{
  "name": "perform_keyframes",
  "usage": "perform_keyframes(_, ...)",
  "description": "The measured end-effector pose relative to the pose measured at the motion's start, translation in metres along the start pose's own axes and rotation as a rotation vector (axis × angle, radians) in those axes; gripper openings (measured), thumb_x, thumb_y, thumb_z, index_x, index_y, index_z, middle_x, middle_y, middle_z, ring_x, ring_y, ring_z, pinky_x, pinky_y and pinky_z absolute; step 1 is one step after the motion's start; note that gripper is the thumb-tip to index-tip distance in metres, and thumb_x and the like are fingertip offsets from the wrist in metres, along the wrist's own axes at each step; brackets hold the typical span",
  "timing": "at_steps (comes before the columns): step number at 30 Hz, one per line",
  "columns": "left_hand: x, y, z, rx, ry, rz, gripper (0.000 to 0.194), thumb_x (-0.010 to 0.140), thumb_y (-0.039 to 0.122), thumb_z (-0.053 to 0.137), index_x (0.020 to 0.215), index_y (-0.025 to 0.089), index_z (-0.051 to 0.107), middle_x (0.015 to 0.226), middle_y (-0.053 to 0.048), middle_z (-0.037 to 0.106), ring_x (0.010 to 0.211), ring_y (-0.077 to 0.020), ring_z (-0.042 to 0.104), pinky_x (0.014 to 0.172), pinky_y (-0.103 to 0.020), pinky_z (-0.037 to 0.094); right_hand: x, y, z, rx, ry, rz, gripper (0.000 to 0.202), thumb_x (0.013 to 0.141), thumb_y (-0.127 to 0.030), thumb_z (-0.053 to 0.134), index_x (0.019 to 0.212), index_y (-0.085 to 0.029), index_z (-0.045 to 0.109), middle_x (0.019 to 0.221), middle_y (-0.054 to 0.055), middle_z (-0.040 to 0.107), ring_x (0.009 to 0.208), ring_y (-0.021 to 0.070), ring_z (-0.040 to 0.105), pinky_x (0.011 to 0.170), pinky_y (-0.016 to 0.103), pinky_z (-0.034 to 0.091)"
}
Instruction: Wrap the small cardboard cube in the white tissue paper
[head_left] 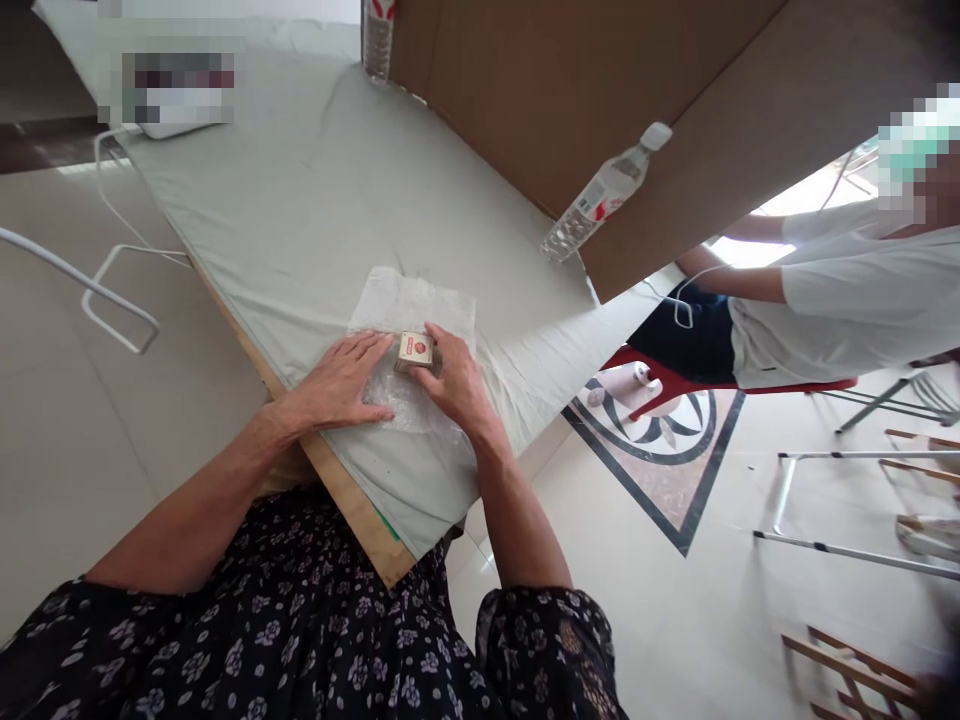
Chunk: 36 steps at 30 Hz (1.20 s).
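A small cream box (415, 349) with red print on top stands on a crinkled translucent sheet (418, 297), which lies near the corner of the cloth-covered table (300, 180). My right hand (455, 378) grips the box from its right side, between thumb and fingers. Just left of the box, my left hand (337, 385) rests palm down on the sheet with thumb and fingers apart, holding nothing.
Beyond my hands a large brown cardboard panel (510, 100) stands on the table, with a clear plastic bottle (600, 200) leaning beside it. Another bottle (377, 40) is at the top. A person in a white shirt (825, 300) sits at the right.
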<state>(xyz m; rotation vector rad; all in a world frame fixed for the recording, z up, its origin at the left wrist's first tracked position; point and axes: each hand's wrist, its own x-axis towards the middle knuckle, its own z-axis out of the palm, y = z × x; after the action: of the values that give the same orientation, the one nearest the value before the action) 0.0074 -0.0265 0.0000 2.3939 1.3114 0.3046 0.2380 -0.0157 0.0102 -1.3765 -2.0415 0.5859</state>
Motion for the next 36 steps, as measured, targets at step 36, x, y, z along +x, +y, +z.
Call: perform_keyframes(36, 0.042, 0.006, -0.009, 0.063, 0.020, 0.016, 0.081, 0.085, 0.052, 0.068, 0.156, 0.022, 0.044, 0.165, -0.017, 0.044, 0.157, -0.0399, 0.034, 0.128, -0.059, 0.022, -0.015, 0.036, -0.011, -0.168, 0.152, 0.049, 0.034, 0.099, -0.040, 0.061, 0.128, -0.024, 0.068, 0.145, 0.014, 0.065, 0.142, 0.0332, 0.055, 0.121, 0.059, 0.038)
